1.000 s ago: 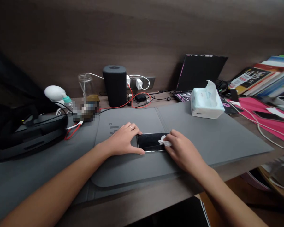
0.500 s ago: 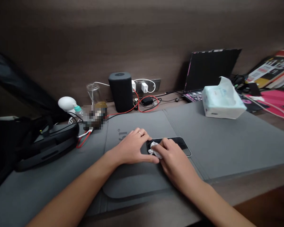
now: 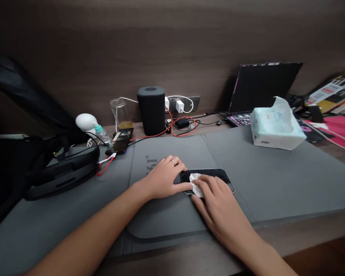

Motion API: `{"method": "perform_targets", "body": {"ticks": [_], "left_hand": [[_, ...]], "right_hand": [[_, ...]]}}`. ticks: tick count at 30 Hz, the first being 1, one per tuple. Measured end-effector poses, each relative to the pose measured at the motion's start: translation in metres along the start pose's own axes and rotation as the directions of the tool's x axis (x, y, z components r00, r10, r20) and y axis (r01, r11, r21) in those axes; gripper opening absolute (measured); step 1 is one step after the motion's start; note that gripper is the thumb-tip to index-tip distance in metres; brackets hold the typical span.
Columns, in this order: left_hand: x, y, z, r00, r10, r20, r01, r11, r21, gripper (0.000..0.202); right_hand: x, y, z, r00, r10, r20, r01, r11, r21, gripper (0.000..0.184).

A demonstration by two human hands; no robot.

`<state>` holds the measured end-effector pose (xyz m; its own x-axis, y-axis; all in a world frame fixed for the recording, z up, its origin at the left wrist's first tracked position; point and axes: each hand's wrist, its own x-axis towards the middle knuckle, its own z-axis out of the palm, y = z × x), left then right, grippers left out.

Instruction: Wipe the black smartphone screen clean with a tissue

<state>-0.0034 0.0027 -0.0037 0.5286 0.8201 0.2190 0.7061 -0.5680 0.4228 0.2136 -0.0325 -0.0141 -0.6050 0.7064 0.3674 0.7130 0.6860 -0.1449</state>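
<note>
A smartphone (image 3: 220, 175) with a dark screen lies flat on the grey mat (image 3: 172, 222). At its left end, my left hand (image 3: 165, 176) braces it, fingertips by the far corner and thumb at the near side. My right hand (image 3: 218, 199) presses a crumpled white tissue (image 3: 196, 185) against the screen with its fingertips. Its thumb is apart from the other fingers, near the phone's front edge. Part of the screen is hidden beneath the tissue and my right fingers.
A tissue pack (image 3: 277, 128) stands right, before an open laptop (image 3: 264, 88). Behind are a black speaker (image 3: 151, 111), cables (image 3: 184, 128) and a glass jar (image 3: 121, 115). Leftward lie a second phone (image 3: 120, 141), a small bottle (image 3: 102, 135) and a black headset (image 3: 63, 176).
My right hand has shifted the tissue slightly right across the screen, and its fingers are now flatter and more stretched. My left hand stays at the phone's left end.
</note>
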Motion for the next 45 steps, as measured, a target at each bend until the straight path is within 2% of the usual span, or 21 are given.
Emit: {"method": "perform_targets", "body": {"ticks": [4,10,15,22,27,33,37,41,45], "left_hand": [[0.0,-0.001,-0.001,1.0,0.0,0.006,0.0,1.0,-0.023,0.041],[0.0,-0.003,-0.002,1.0,-0.018,0.022,0.019,0.998,-0.053,0.046],[0.0,-0.003,-0.002,0.999,-0.02,0.029,0.022,0.998,-0.056,0.056],[-0.001,-0.003,-0.003,1.0,-0.004,0.016,0.005,0.996,-0.091,0.072],[-0.002,-0.006,-0.004,1.0,0.015,0.009,-0.014,0.994,-0.109,0.066],[-0.002,-0.009,-0.004,0.999,0.027,0.025,-0.024,0.993,-0.113,0.07],[-0.001,-0.01,-0.004,0.999,0.017,0.031,-0.014,0.993,-0.116,0.068],[-0.001,-0.009,-0.004,1.0,-0.007,0.021,0.009,0.993,-0.119,0.067],[-0.001,-0.008,-0.004,1.0,0.002,0.01,-0.001,0.992,-0.123,0.065]], "right_hand": [[-0.018,0.016,-0.006,1.0,0.025,0.005,-0.025,0.999,-0.045,0.035],[-0.03,0.036,-0.014,0.998,0.056,-0.019,-0.057,0.996,-0.075,0.031],[-0.029,0.035,-0.017,0.997,0.072,-0.002,-0.072,0.995,-0.068,0.033],[-0.031,0.03,-0.01,0.999,0.042,-0.014,-0.043,0.993,-0.111,0.052],[-0.034,0.022,-0.006,0.999,0.051,-0.001,-0.051,0.991,-0.123,0.062],[-0.038,0.031,-0.011,0.998,0.023,0.056,-0.018,0.996,-0.091,0.053],[-0.037,0.043,-0.018,0.999,0.012,0.048,-0.011,1.0,-0.022,0.057],[-0.038,0.044,-0.018,0.999,0.044,0.015,-0.045,0.998,0.049,0.052],[-0.044,0.037,-0.011,0.987,0.134,-0.09,-0.124,0.986,0.114,0.046]]}}
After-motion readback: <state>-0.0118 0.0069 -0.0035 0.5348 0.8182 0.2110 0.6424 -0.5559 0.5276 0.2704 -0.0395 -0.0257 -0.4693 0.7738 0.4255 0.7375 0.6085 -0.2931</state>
